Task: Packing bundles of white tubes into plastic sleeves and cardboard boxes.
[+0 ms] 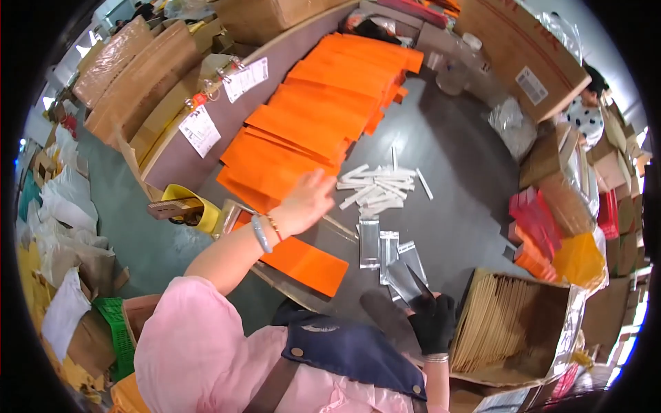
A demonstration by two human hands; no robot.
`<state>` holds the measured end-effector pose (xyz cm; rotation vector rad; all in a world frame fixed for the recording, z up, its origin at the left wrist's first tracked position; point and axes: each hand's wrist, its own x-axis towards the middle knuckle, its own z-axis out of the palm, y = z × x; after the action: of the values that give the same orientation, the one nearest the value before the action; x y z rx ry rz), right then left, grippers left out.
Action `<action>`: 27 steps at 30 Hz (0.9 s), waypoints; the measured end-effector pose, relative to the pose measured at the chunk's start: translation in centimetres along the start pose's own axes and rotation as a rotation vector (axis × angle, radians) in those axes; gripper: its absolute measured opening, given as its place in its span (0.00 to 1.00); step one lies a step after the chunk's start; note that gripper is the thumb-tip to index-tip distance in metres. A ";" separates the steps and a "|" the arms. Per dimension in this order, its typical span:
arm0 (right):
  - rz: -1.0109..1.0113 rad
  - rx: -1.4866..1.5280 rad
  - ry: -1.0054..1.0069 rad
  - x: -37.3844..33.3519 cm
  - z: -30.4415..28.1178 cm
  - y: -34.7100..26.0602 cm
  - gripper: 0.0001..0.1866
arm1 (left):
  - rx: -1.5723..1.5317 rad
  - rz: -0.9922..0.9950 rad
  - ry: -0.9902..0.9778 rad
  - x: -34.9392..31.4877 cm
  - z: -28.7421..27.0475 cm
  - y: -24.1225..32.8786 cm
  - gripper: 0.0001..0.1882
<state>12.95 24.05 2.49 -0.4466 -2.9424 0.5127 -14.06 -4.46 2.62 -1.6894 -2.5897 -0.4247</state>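
Note:
My left hand [308, 203], bare with a bracelet at the wrist, is over the near end of overlapping orange flat envelopes or sleeves [310, 110]. Its fingers are stretched out and hold nothing that I can see. Under my left forearm, a single orange piece [310, 265] lies at the table's near edge. My right hand [434, 323], in a black glove with bare fingertips, grips a flat silver packet [406, 279]. Several more silver packets [369, 242] lie just beyond it. Past them is a loose heap of short white strips [379, 186].
Right of my right hand stands an open cardboard box [475, 372] filled with a row of thin brown pieces. A yellow container [200, 210] sits at the left edge. Red and orange packs [533, 234] lie at the right. A person [589, 113] is at the far right.

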 end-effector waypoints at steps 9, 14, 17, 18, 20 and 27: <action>-0.122 -0.094 -0.111 -0.1 0.7 -1.8 0.32 | -0.207 -0.659 0.104 -5.3 7.3 11.0 0.44; -0.164 -0.072 -0.223 0.1 0.9 -2.7 0.38 | -0.364 -0.666 0.141 -6.2 8.3 10.6 0.47; -0.223 -0.031 -0.151 -0.1 1.5 -2.6 0.37 | -0.315 -0.685 0.142 -5.7 7.6 11.4 0.47; -0.222 -0.030 -0.153 -0.1 1.4 -2.6 0.37 | -0.298 -0.692 0.128 -5.7 7.7 11.5 0.47; -0.201 -0.057 -0.168 0.0 1.3 -2.6 0.33 | -0.282 -0.698 0.112 -5.8 7.9 11.5 0.47; -0.247 0.147 -0.370 1.8 3.8 -4.3 0.32 | -0.403 -0.705 0.071 -5.7 7.4 11.0 0.49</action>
<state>9.50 19.55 0.50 0.0366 -3.2061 0.8499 -0.79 -3.62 -3.09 -0.7122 -3.1237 -1.0503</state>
